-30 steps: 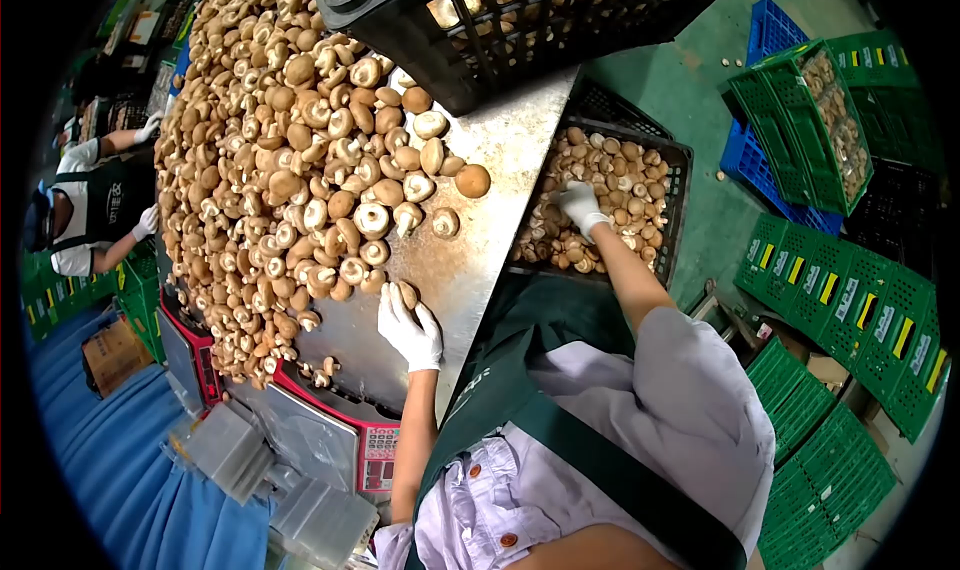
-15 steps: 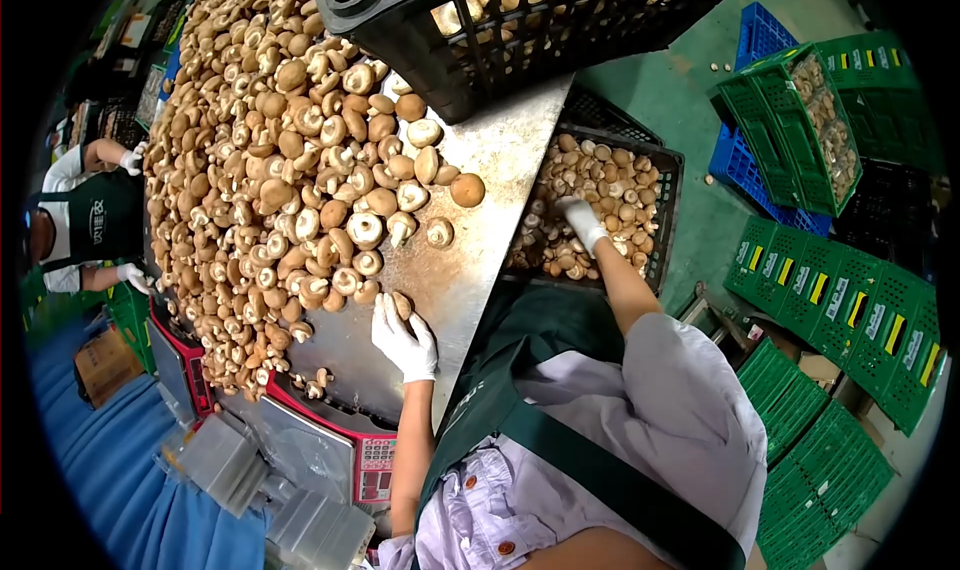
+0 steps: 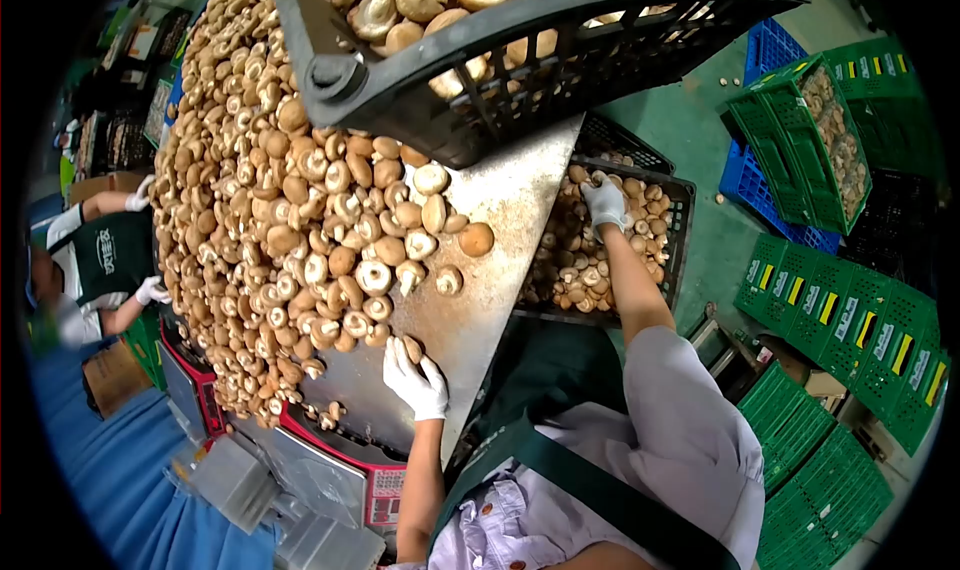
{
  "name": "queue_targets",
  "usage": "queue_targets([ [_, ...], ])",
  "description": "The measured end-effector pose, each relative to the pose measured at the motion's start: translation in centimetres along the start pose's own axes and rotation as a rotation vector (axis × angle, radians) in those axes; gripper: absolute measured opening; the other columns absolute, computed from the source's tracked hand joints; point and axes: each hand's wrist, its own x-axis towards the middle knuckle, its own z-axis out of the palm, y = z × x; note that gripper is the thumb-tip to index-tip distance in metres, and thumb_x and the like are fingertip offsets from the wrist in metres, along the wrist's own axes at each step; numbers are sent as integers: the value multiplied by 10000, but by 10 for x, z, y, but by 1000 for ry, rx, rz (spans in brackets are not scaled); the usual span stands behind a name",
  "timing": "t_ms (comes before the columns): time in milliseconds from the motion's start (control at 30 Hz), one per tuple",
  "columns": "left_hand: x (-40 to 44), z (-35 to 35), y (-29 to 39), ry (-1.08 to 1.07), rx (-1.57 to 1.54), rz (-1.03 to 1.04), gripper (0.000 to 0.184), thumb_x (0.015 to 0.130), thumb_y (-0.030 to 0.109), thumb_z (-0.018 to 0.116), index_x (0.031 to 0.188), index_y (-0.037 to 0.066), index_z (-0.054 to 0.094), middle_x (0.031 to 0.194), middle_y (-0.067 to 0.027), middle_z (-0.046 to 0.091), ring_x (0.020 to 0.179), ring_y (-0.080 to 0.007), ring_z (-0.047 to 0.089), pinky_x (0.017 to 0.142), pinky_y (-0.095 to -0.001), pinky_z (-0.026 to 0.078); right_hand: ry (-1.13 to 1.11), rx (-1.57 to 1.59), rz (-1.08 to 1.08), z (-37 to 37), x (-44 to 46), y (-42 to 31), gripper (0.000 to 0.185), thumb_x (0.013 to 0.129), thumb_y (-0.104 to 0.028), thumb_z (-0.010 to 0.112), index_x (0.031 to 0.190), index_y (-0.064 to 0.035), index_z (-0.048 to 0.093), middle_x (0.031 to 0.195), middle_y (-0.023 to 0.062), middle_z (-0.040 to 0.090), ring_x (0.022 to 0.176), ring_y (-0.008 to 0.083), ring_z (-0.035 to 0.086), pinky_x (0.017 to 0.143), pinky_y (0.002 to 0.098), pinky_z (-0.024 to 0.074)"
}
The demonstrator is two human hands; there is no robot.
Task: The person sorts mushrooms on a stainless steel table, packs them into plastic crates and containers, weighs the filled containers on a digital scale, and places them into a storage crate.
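Observation:
My left hand (image 3: 415, 382), in a white glove, rests on the metal tabletop (image 3: 420, 305) with a brown-capped mushroom (image 3: 412, 350) held between thumb and fingers. Right beside it spreads a large heap of mushrooms (image 3: 300, 220), caps and pale stems turned every way. Over a low black crate (image 3: 683, 232) filled with mushrooms, my right hand (image 3: 606, 204) is gloved too, its fingers curled down at the crate's far side. What those fingers grip is too small to make out. A few loose mushrooms, among them one with a round brown cap (image 3: 476, 239), lie near the table edge.
A tall black crate of mushrooms (image 3: 520, 80) stands on the table's far part. Red-framed scales (image 3: 385, 490) sit at the near left. Across the heap works another person (image 3: 105, 260) in white gloves. Green crates (image 3: 840, 310) line the right-hand floor.
My right hand has moved from the crate's left part to its far side, fingers now curled. The left hand keeps the mushroom at the table. The view has shifted, showing more of the tall crate.

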Motion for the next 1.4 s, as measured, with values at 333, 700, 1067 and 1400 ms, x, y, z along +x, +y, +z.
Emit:
queue_targets([
  [333,-3,4,-2,-11,-38,-18,477,827,112,503,1273,-41,431,1283,-252,462,1164,-402,436,1009,-472,309,124,-37,-86,42,25,-12,310,790,-354,613,915,-70,599,1035,150,588,895,376,573,759,445,475],
  [700,-8,6,-4,-43,-44,-73,494,850,167,487,1297,-33,424,1309,-242,446,1200,-388,418,1026,-463,284,-255,1080,125,-49,-48,124,468,773,-234,704,1163,-9,578,1092,79,587,989,162,539,831,288,429],
  [1067,-8,6,-3,-62,-30,-53,541,888,251,455,1316,-69,377,1310,-255,420,1202,-397,396,1038,-454,267,-282,958,434,-49,65,112,608,849,-172,640,1388,-82,375,1242,146,531,870,183,561,740,309,467],
  [1400,-9,6,-2,-55,-75,-15,560,914,270,454,1336,-78,335,1340,-237,387,1227,-368,375,1051,-431,254,-257,1064,593,-41,57,105,394,883,-122,572,1265,-94,479,620,-3,452,441,115,347,520,345,485],
])
